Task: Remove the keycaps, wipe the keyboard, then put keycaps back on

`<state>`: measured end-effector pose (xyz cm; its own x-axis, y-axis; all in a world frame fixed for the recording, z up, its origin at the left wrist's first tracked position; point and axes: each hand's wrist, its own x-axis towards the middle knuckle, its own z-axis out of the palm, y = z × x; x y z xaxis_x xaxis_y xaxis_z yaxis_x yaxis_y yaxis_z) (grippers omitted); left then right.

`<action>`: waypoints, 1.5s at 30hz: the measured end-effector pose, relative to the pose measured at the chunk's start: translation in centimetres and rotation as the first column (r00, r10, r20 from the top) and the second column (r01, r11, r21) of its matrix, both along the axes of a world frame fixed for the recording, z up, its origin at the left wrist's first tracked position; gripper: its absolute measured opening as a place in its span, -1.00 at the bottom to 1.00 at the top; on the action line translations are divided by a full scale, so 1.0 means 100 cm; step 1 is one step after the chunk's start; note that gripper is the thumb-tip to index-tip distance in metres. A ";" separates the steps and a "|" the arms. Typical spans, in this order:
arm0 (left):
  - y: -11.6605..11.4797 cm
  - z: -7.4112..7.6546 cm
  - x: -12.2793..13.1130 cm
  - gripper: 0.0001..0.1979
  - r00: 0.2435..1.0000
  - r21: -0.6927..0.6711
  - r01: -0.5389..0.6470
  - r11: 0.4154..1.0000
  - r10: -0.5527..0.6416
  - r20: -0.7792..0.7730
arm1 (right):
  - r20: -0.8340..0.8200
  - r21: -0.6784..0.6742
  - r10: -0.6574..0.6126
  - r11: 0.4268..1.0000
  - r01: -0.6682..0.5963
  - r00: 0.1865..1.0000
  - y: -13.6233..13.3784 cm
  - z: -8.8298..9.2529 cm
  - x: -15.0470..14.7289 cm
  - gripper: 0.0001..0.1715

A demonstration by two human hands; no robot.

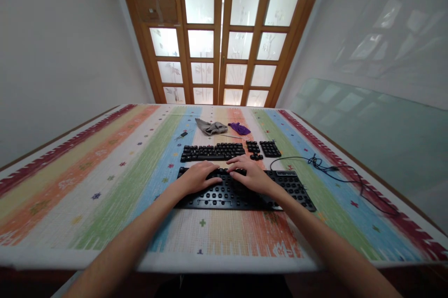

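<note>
A black keyboard base [224,202] lies across the tablecloth in front of me, most of its key sockets bare. My left hand [199,176] rests over its upper left part, fingers stretched out and thumb apart. Over the upper middle, my right hand [249,174] has its fingers spread and bent down toward the top row. Both sets of fingertips meet near a few dark keys on that row; nothing shows held in either hand. Just beyond, loose black keycaps lie in groups: a main block [213,152], a small cluster [252,147] and a number pad block [269,149].
A grey cloth [211,127] and a purple cloth [239,128] lie farther back. Left of them is a small dark object [183,135]. The keyboard's black cable [336,168] coils to the right. A striped tablecloth [115,209] covers the table; wooden glazed doors [220,37] stand behind.
</note>
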<state>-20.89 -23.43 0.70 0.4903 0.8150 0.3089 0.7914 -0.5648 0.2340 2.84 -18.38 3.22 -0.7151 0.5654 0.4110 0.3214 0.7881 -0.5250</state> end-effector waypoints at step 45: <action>0.001 -0.009 0.004 -0.56 0.999 0.004 0.022 1.000 -0.022 -0.039 | 0.238 0.107 -0.180 0.982 0.159 0.954 0.148 -0.020 -0.087 -0.87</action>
